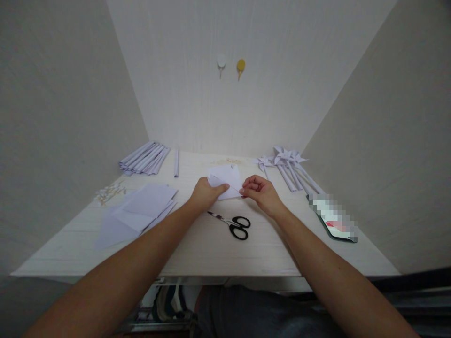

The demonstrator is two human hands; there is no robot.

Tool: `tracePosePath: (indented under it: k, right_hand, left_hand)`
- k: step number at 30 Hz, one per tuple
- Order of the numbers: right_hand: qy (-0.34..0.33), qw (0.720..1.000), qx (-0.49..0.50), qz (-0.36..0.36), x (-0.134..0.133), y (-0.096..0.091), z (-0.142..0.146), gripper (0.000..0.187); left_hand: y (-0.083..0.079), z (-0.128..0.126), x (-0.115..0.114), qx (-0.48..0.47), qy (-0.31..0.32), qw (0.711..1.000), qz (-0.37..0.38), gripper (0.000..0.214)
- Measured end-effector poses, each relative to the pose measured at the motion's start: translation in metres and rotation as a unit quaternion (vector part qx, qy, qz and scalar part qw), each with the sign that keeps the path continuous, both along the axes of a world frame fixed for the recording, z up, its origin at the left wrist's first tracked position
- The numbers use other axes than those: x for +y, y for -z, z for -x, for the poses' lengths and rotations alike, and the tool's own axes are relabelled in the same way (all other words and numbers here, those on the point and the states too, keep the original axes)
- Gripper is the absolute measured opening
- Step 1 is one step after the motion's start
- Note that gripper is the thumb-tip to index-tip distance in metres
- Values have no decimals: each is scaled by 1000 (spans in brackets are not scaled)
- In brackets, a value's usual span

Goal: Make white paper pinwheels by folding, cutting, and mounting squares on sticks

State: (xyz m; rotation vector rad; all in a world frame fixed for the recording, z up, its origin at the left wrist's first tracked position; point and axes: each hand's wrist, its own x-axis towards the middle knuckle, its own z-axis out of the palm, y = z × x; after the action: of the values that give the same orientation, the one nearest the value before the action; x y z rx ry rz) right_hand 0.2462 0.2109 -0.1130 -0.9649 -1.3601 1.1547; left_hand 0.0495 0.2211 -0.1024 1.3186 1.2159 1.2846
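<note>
A small white sheet of paper lies at the middle of the pale table, partly folded. My left hand presses down on its left part with the fingers curled over a fold. My right hand pinches the paper's right edge between thumb and fingers. Black-handled scissors lie on the table just in front of both hands, untouched.
A pile of white paper sheets lies at the left. Rolled paper sticks are stacked at the back left, one single roll beside them. Finished paper pinwheels lie at the back right. A phone rests at the right. Small pins sit far left.
</note>
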Motion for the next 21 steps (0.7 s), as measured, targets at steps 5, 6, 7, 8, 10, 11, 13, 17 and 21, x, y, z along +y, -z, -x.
tracePosePath:
  k: [5,6,7,8,10,11,13,17,21]
  right_hand:
    - [12,1000,-10,-7,-2,-1,3,29]
    - [15,1000,-11,-9,-2,-1,4,29]
    - [17,1000,-12,-10,-2,-1,5,30]
    - [21,1000,-13,-12,-3,-1,7,30]
    - [29,999,-15,-16,-5,0,10,31]
    - [34,999,-16,-19,-6,-1,12,31]
    - [47,998,-22,-23,-10,-1,15,30]
    - [78,995,-48,-31,-19,-3,18,29]
    - [123,986,-108,-38,-34,1,19,26]
  left_hand:
    - [0,1,0,-11,-15,1000,1,19]
    - [0,2,0,-12,-14,1000,2,20]
    - [0,2,0,-12,-13,1000,4,20]
    - [-1,3,0,-11,-10,1000,6,20]
    - [-1,4,1,-8,-5,1000,10,21]
    - [-1,5,1,-6,-1,1000,11,21]
    - [-1,6,1,-4,8,1000,11,22]
    - [-1,9,-1,-8,24,1000,0,28]
    - [-2,12,-3,-11,23,1000,-5,30]
